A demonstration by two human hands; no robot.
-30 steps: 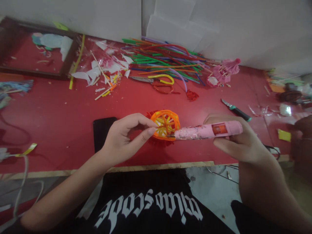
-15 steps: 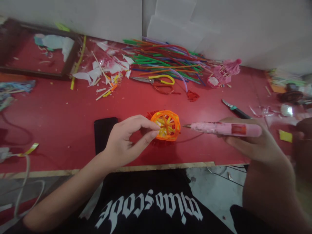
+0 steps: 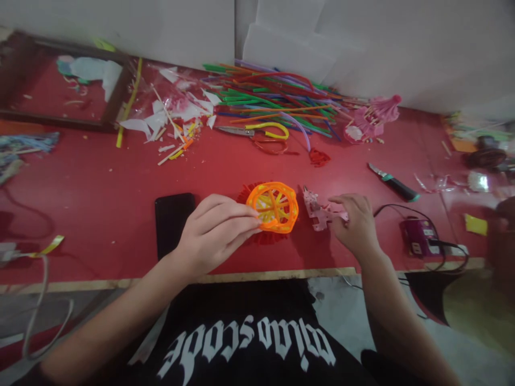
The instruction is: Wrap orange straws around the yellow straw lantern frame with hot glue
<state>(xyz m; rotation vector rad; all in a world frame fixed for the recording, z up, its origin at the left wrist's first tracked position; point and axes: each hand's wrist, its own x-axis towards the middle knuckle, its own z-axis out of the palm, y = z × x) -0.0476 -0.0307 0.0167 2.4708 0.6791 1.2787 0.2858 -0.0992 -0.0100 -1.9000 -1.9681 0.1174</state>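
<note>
My left hand [image 3: 219, 228] pinches the left rim of a small round orange craft piece [image 3: 295, 209], its fingers closed on the edge. The piece looks like a ring of pipe cleaners, with yellow and orange spokes crossing inside and red fringe showing around its outside. To the right, my right hand [image 3: 358, 222] has its fingers curled around the rear part of a pink hot glue gun [image 3: 319, 212]. The gun is low at the table, its tip pointing away from me and left, close to the orange piece but apart from it. My palm hides part of the gun.
A black phone [image 3: 173, 220] lies by my left hand. Scissors [image 3: 257, 132], a heap of pipe cleaners [image 3: 273, 99] and scraps [image 3: 173, 115] lie farther back. Right are a craft knife [image 3: 394, 182], a pink craft model [image 3: 376, 118] and a purple box with cables [image 3: 418, 236].
My right hand has brought the glue gun down to the table and turned it from its raised sideways pose. My left hand still grips the orange piece, its fingers now closer together.
</note>
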